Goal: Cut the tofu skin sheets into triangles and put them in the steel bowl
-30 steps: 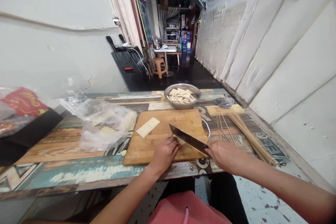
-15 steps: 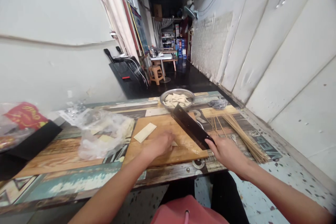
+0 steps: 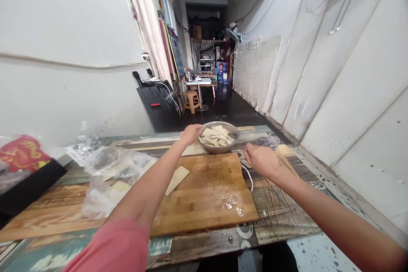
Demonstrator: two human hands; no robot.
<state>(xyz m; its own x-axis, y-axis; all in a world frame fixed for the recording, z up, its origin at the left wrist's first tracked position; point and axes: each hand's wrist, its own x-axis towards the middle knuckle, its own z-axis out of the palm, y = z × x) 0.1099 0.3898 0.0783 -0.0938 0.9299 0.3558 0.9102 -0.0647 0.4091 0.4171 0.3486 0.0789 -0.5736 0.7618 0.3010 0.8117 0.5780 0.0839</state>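
Note:
My left hand [image 3: 191, 133] is closed on the left rim of a metal bowl [image 3: 219, 149] beyond the cutting board. Pale, flat cut pieces [image 3: 217, 136] fill the bowl. To the bowl's right, my right hand [image 3: 262, 160] is wrapped round the cleaver's handle. Its blade is turned nearly edge-on, so little of it shows. On the left of the wooden cutting board [image 3: 207, 191] lies one pale rectangular sheet [image 3: 177, 179], partly behind my left forearm. Wet specks mark the board's right side.
A clear plastic bag [image 3: 95, 195] with more pale sheets lies left of the board. Thin wooden skewers [image 3: 270, 199] lie to the right, partly under my right arm. A dark box [image 3: 35, 189] with a red packet [image 3: 24, 153] stands at the far left. A crumpled grey bag [image 3: 269, 141] lies behind my right hand.
My left hand has gone from the board forward to the bowl's rim. My right hand has moved forward with the cleaver, turning its blade edge-on. The piece under my left hand has left the board.

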